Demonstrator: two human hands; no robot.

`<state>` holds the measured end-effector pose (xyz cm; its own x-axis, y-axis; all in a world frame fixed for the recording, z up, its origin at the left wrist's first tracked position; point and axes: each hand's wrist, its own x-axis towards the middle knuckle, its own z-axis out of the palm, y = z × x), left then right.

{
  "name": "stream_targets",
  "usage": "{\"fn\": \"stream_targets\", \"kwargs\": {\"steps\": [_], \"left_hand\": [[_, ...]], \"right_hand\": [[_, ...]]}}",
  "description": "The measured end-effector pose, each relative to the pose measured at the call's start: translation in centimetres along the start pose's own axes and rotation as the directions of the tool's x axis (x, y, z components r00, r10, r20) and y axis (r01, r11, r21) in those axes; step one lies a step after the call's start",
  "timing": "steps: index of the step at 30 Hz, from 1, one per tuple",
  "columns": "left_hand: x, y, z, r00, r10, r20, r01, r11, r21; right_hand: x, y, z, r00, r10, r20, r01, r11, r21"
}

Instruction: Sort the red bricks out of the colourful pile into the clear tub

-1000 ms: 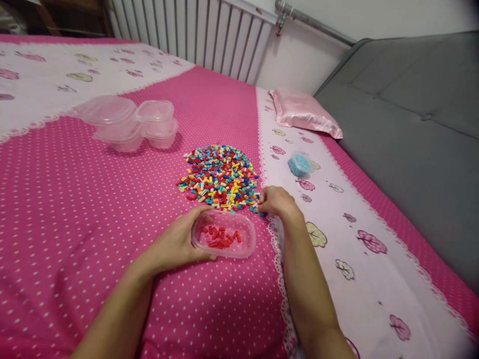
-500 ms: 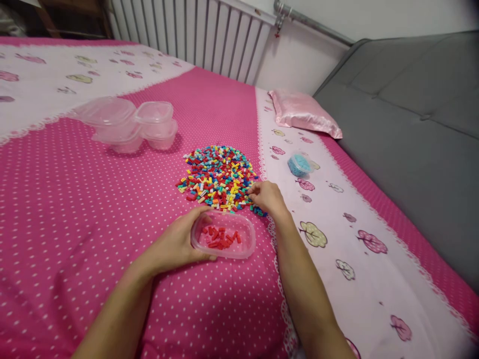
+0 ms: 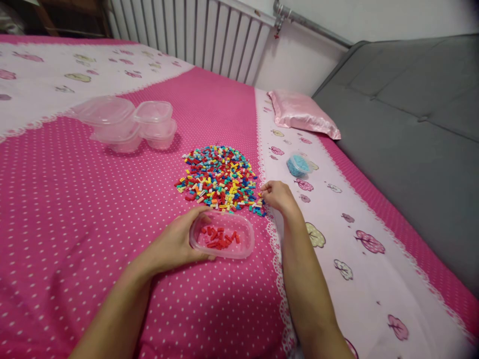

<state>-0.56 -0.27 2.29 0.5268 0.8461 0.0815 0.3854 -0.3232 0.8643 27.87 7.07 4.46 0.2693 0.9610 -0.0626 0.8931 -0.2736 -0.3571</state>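
1. The step in hand appears to be picking bricks from the mixed pile (image 3: 220,174), which lies on the bed (image 3: 179,314), well short of the far edge by the radiator (image 3: 179,37).
2. The left hand (image 3: 175,242) curves round the left end of a tub (image 3: 251,238), its digits spread to opposite sides; red bricks (image 3: 220,240) lie loose inside.
3. The right hand (image 3: 277,195) has its fingertips drawn close at the pile's edge nearest the headboard (image 3: 411,119); whether they pinch a brick, I cannot tell.
4. A blue-filled box (image 3: 298,165) sits toward the headboard edge, stacked boxes (image 3: 153,112) toward the far edge.
5. The next move, I judge, calls for a light fingertip pinch that leaves neighbouring bricks unscattered, with the tub steady.
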Motion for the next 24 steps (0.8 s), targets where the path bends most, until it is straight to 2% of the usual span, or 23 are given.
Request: {"fn": "stream_targets", "kwargs": {"steps": [3, 5, 8, 11, 18, 24], "left_hand": [[0.0, 0.2, -0.1, 1.0, -0.001, 0.0, 0.001, 1.0, 0.007], [0.0, 0.2, -0.1, 1.0, -0.002, -0.004, 0.002, 1.0, 0.006], [0.0, 0.1, 0.0, 1.0, 0.004, -0.004, -0.004, 1.0, -0.008], [0.0, 0.1, 0.0, 1.0, 0.003, -0.002, -0.003, 1.0, -0.01], [0.0, 0.2, 0.0, 1.0, 0.016, -0.005, -0.016, 1.0, -0.001], [0.0, 0.1, 0.0, 1.0, 0.009, -0.004, -0.009, 1.0, 0.002]], "right_hand": [[0.3, 0.1, 0.1, 0.996, -0.089, -0.007, 0.09, 0.99, 0.106], [0.3, -0.1, 0.2, 0.994, -0.103, 0.045, 0.087, 0.958, 0.275], [0.1, -0.6, 0.3, 0.979, -0.106, 0.171, -0.01, 0.824, 0.567], [-0.3, -1.0, 0.0, 0.961, -0.141, 0.24, -0.082, 0.679, 0.729], [-0.7, -1.5, -0.5, 0.952, -0.178, 0.248, -0.137, 0.477, 0.868], [-0.7, -2.3, 0.0, 0.947, -0.121, 0.298, -0.213, 0.458, 0.863]]}}
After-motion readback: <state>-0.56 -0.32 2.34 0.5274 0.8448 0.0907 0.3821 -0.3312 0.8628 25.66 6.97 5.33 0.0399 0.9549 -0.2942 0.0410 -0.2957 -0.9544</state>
